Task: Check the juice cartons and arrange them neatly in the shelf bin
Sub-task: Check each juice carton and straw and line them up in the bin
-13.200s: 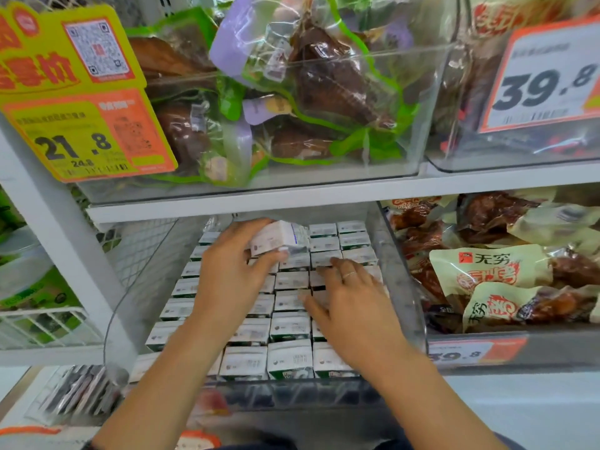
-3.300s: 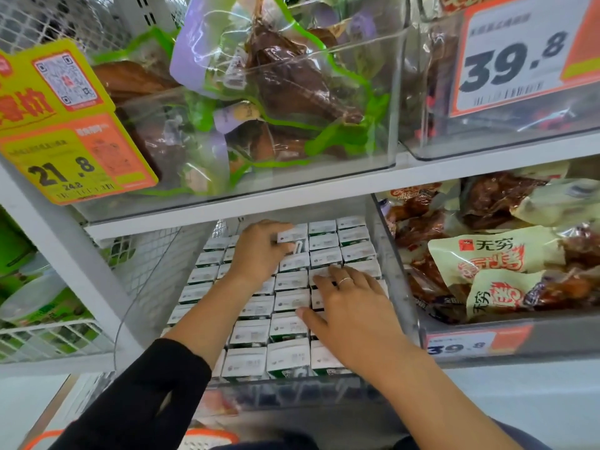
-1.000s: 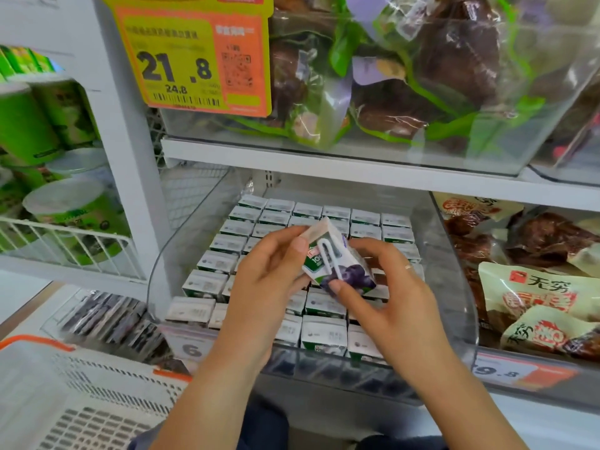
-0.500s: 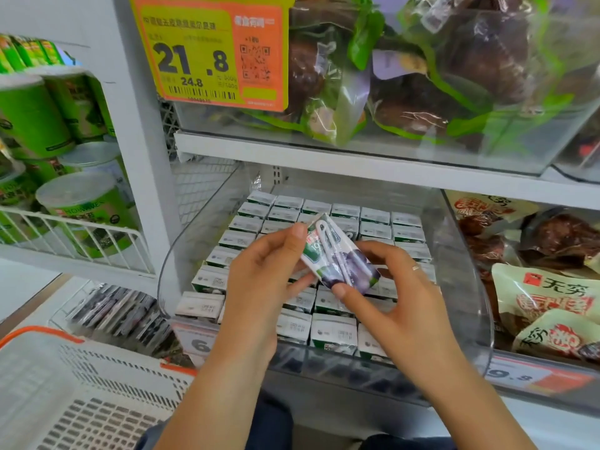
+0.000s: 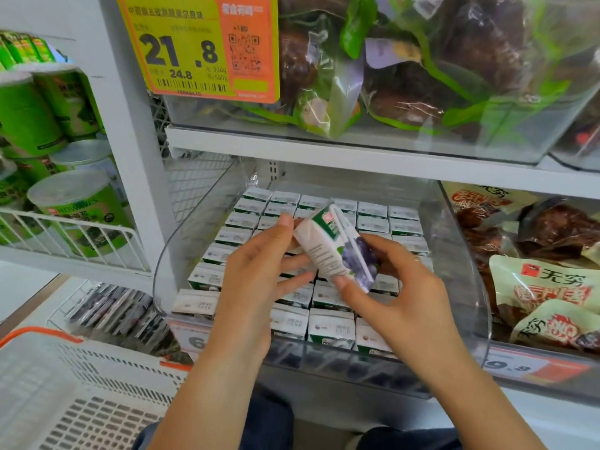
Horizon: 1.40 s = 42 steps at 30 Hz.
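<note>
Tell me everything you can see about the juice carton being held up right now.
The juice carton is a small white paperboard box with a green band, purple fruit artwork, fine print on one side and a wrapped straw on one face. It is tilted above the bin's rows, pinched between the left hand and right hand.

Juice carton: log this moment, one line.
left hand holds juice carton | right hand pinches it | carton tilted above clear bin
</note>
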Tool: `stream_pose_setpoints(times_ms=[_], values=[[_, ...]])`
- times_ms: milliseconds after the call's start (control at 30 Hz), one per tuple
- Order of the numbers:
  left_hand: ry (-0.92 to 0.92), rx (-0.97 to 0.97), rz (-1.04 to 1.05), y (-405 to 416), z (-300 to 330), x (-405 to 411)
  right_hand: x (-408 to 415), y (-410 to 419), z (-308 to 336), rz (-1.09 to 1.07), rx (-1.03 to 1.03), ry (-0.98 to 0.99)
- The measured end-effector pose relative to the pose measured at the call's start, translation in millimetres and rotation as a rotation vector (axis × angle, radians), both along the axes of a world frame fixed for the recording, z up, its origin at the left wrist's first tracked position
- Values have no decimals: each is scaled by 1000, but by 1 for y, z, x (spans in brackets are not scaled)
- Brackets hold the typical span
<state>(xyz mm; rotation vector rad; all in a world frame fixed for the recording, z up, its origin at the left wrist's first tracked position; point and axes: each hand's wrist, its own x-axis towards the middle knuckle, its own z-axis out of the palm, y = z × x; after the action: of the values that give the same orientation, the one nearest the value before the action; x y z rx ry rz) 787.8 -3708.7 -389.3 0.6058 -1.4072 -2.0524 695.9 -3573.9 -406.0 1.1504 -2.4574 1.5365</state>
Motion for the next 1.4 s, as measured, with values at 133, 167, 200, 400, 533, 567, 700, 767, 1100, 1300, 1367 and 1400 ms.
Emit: stream_pose_setpoints(times_ms=[133, 167, 200, 400, 533, 567, 700, 767, 1100, 1300, 1367, 1400], values=[[20, 71, -198, -3, 1, 1, -4, 4, 4, 100, -120, -287], [32, 86, -230, -4, 1, 1, -3, 4, 5, 125, -136, -335], [40, 91, -252, -3, 1, 0, -3, 4, 5, 147, -149, -368], [37, -1, -212, 1, 0, -1, -2, 1, 6, 218, -174, -403], [-10, -96, -149, 6, 2, -4, -4, 0, 5, 213, -180, -440], [-26, -95, -129, 7, 2, -4, -5, 0, 5, 212, -176, -453], [-40, -50, -31, 6, -3, -7, -5, 0, 6, 268, -194, -539], [-12, 3, 3, 4, -4, -8, -5, 1, 7, 300, -178, -551], [-84, -122, -25, 1, -11, -9, -8, 2, 5, 205, -312, -587], [-158, -292, -29, 5, -14, -10, -7, 4, 10, 41, -311, -391], [-135, -141, -58, 4, -10, -11, -4, 5, 8, -41, -254, -188], [-133, -101, -88, 4, -9, -12, -2, 5, 6, -83, -213, -59]])
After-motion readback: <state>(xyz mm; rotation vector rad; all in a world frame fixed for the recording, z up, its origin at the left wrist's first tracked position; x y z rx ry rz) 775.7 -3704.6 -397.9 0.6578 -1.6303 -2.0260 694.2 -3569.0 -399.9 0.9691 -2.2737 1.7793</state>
